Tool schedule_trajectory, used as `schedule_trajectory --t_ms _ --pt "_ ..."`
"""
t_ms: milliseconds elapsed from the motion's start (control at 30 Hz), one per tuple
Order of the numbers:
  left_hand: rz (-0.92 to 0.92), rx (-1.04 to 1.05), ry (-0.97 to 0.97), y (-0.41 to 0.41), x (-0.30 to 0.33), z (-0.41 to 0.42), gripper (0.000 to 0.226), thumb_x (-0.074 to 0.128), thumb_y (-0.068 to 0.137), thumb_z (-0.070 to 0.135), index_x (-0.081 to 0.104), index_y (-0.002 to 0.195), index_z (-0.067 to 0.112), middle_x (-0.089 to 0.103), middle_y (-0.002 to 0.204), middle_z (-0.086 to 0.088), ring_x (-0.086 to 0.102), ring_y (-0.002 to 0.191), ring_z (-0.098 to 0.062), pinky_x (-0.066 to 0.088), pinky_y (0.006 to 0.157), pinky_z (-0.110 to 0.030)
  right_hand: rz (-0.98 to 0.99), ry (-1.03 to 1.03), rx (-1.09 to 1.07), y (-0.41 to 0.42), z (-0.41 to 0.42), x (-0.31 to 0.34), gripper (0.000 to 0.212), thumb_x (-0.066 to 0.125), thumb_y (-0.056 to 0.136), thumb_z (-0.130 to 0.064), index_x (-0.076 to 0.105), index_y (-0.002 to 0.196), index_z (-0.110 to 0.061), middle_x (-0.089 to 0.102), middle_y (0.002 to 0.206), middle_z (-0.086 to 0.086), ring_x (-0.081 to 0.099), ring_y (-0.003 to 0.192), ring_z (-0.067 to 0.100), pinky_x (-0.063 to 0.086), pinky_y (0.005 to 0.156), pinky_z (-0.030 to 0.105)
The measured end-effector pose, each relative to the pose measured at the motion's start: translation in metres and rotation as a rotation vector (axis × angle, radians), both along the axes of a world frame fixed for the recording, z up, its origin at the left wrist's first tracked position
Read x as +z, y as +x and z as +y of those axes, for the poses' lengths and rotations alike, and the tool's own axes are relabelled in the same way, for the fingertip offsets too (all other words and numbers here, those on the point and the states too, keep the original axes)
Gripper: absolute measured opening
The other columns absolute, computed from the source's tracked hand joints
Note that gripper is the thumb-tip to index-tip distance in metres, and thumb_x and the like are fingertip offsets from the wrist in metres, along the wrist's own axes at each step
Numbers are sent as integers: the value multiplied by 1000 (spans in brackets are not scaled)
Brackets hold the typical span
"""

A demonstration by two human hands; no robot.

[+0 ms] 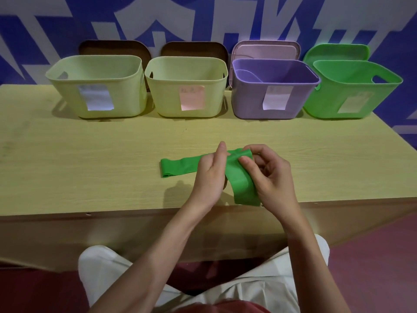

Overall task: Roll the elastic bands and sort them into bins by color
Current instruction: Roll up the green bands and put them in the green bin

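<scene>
A green elastic band (178, 167) lies flat on the wooden table (90, 168), its left end stretched out and its right end lifted and folded. My left hand (211, 175) holds the band from the left side, fingers pointing up. My right hand (268, 175) pinches the band's folded top edge with thumb and fingers, and a loop of it hangs down between the two hands near the table's front edge. Four bins stand in a row at the back: two pale yellow-green bins (67, 73) (216, 86), a purple bin (248, 102) and a green bin (322, 102).
Each bin carries a paper label on its front. Lids lean behind the bins against a blue and white patterned wall. A curved shape shows inside the purple bin. My knees in light trousers are below the table's front edge.
</scene>
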State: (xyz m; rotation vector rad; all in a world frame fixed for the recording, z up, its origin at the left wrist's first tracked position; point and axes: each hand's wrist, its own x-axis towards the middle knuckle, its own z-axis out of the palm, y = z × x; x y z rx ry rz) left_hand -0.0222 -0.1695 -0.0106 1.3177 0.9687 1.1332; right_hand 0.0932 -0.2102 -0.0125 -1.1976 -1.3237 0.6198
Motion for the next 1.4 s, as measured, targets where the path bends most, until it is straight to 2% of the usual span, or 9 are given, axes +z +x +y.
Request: schedule_trajectory --t_ms 200,367,667,800,967,1100,1167,1267,1400 --pt "208 42 276 -8 -4 2 56 33 98 39 40 57 1 33 48 -3 33 47 -19 31 52 -45 23 -8 4 0 0 -5 8 60 92 -15 61 84 -16 54 57 -7 41 51 -1 31 47 15" --pt "422 71 559 -13 -6 -2 43 31 99 38 28 57 29 28 44 8 31 42 -9 23 47 -31 -14 1 -37 -3 2 -7 26 61 89 -31 61 80 -7 50 60 20 38 54 10 29 47 29" --pt "286 99 432 -13 -7 -1 48 29 97 41 28 51 25 25 43 9 26 40 -11 22 44 -35 117 -3 41 -10 -1 -10 41 45 95 -37 57 86 1 47 69 12 41 64 8 34 56 21" --pt "167 60 230 -15 -2 -1 54 36 103 30 37 50 22 36 40 7 33 40 -8 26 42 -27 157 -10 102 -13 -3 -10 26 60 89 -32 63 113 -27 48 72 33 45 63 30 38 58 41" --pt "-34 93 -82 -13 7 -8 44 40 101 27 46 61 11 39 51 -4 37 43 -13 27 42 -23 53 30 128 -13 -4 -7 33 57 94 -24 58 128 -26 48 74 34 42 63 42 36 56 49" --pt "-37 87 -145 -14 8 -9 36 41 101 26 56 77 4 44 64 -13 42 55 -20 29 44 -23 83 53 109 -18 -6 -5 20 58 92 -13 64 111 -20 66 81 5 60 72 19 46 65 28" --pt "-13 60 -180 -16 8 -9 34 41 100 27 57 82 4 46 69 -15 43 61 -21 30 46 -24 68 31 71 -18 -5 -7 15 60 91 -16 64 104 -22 56 69 6 51 67 9 41 62 25" --pt "40 38 -84 -18 5 -7 49 39 102 29 52 60 9 49 52 -4 44 49 -16 31 46 -24 36 18 38 -20 -6 -6 10 61 91 -18 63 98 -24 49 65 14 44 63 9 36 57 27" --pt "272 141 288 -25 -6 -8 54 32 98 44 41 54 12 39 47 -7 39 46 -20 31 51 -41 56 16 47 -22 -8 -6 13 60 92 -10 61 91 -23 59 63 -12 51 58 -2 38 55 12"
